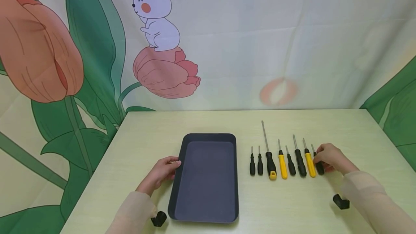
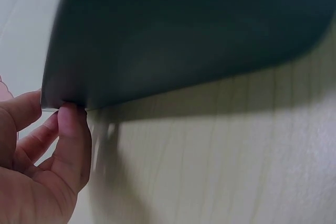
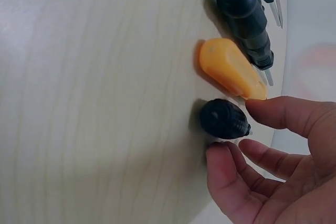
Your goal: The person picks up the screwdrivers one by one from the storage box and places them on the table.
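My left hand (image 1: 164, 172) pinches the left rim of a dark rectangular baking tray (image 1: 208, 180), which lies lengthwise on the table. In the left wrist view, the thumb and fingers meet at the edge of the tray (image 2: 173, 40). To the right of the tray, several screwdrivers lie in a row, tips pointing away. My right hand (image 1: 332, 157) is at the rightmost one, a small screwdriver with a black handle (image 3: 223, 119). Thumb and fingertips sit on either side of that handle. Directly beside it lies a yellow-handled screwdriver (image 1: 310, 163).
The row also holds a long black-and-yellow screwdriver (image 1: 271, 163), another yellow one (image 1: 282, 165), a large black one (image 1: 300, 163) and small black ones, such as the leftmost screwdriver (image 1: 252, 165). A printed curtain (image 1: 227, 46) hangs behind the table's far edge.
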The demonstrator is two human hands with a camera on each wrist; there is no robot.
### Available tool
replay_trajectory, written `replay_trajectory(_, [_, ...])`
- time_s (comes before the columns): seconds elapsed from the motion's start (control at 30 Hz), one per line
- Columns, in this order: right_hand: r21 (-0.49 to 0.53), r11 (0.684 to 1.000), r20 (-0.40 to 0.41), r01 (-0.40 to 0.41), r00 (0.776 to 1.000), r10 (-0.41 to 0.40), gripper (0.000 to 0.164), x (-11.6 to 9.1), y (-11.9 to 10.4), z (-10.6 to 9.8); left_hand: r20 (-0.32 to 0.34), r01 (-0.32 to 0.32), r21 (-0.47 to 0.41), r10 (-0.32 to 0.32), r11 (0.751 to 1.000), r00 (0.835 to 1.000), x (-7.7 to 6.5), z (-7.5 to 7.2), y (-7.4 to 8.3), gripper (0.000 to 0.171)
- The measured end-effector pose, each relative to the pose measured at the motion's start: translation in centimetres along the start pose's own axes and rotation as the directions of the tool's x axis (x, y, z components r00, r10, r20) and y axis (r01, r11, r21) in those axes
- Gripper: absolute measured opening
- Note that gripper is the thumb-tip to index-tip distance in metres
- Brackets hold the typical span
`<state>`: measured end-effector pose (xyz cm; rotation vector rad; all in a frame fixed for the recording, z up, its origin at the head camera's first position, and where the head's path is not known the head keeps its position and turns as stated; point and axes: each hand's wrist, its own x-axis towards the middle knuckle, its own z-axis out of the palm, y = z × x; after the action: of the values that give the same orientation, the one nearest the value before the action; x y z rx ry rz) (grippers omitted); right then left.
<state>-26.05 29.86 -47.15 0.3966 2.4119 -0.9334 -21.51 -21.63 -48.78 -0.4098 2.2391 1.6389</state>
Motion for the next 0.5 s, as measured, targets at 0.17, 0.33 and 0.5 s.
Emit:
replay_trajectory(0.17, [-0.006, 1.000, -0.005, 0.023, 1.000, -0.023, 0.039, -0.1, 0.1, -0.5, -0.004, 0.008, 0.026, -0.008, 1.000, 1.000, 0.0, 0.1, 0.1, 0.038])
replay_trajectory(0.33, [-0.060, 0.995, -0.074, 0.084, 0.993, -0.088, 0.032, -0.7, 0.0, -1.2, -0.007, -0.016, 0.085, 0.016, 0.996, 1.000, -0.1, 0.3, 0.3, 0.037])
replay_trajectory(0.5, [-0.213, 0.960, -0.231, 0.182, 0.945, -0.231, 0.033, -1.2, -0.2, -2.0, -0.032, -0.048, 0.247, 0.058, 0.968, 0.998, -0.8, 0.3, 1.1, 0.039])
